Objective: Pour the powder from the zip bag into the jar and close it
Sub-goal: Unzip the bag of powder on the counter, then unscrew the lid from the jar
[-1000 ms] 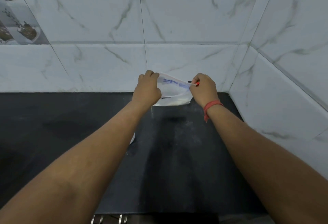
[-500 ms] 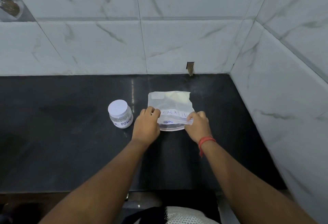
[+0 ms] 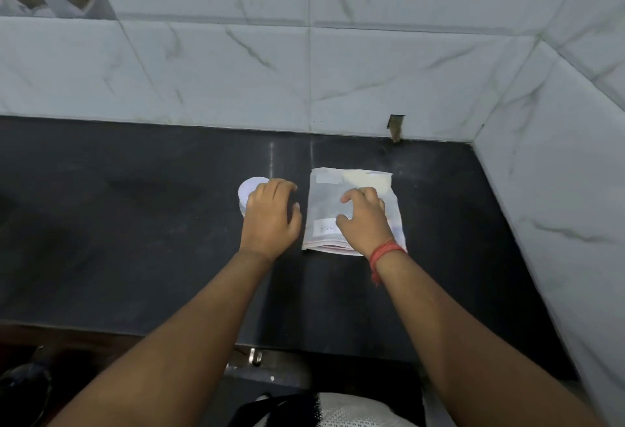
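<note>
The zip bag (image 3: 351, 196) lay flat on the dark counter (image 3: 135, 240), its sealed end toward the person, with the right hand (image 3: 363, 220) resting on top of it, fingers loosely bent and spread over the plastic rather than pinching it. Just to the left of that hand, the left hand (image 3: 270, 216) sat curled over the jar (image 3: 248, 191), of which only a slice of white lid showed past the knuckles; whether those fingers really gripped the jar or merely cupped it could not be told, since the hand hid the contact.

Several things could have gone wrong from there. The lid looked still on, so the jar needed opening first, and a one-handed twist might have skidded it along the smooth counter. The bag (limp, with the pale powder gathered at the end beyond the right fingertips) offered no stiff spout: tipped too fast or held too high, powder would likely have missed the narrow mouth and spilled beside the left hand. Pulling the zip open sharply could also have puffed powder out.
</note>
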